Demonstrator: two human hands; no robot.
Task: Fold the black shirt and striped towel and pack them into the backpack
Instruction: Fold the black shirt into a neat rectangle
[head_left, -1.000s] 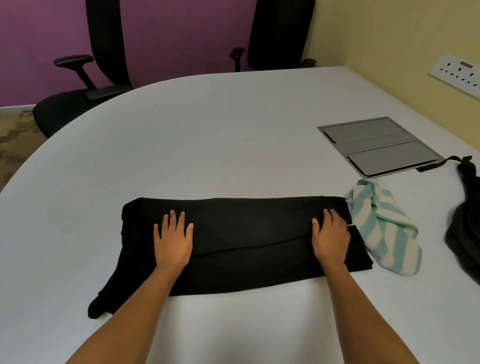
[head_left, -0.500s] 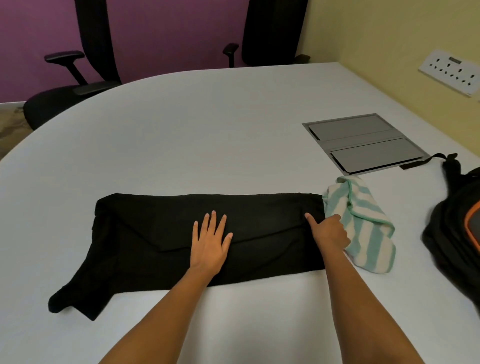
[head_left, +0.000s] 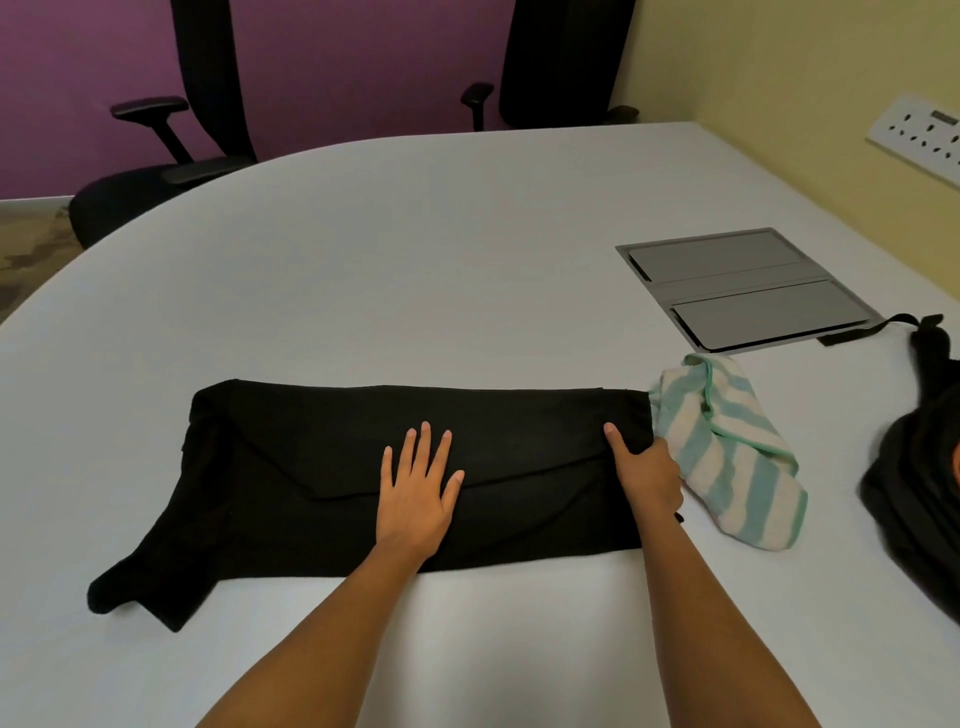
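The black shirt (head_left: 322, 467) lies on the white table (head_left: 415, 260) folded into a long band, with one sleeve trailing off at the lower left. My left hand (head_left: 418, 493) presses flat on the middle of the band, fingers spread. At the shirt's right end my right hand (head_left: 647, 478) grips the edge, thumb on top and fingers tucked under the cloth. A crumpled green-and-white striped towel (head_left: 727, 452) lies just right of that hand, touching the shirt's end. The black backpack (head_left: 914, 493) lies at the right edge, partly out of view.
A grey flush cable panel (head_left: 743, 288) is set into the table behind the towel, and a backpack strap lies along its near corner. Two black office chairs (head_left: 171, 171) (head_left: 561, 62) stand at the far side. A socket strip (head_left: 919, 135) is on the yellow wall.
My left hand slid right from the shirt's left part to its middle. My right hand went from lying flat to gripping the shirt's right edge.
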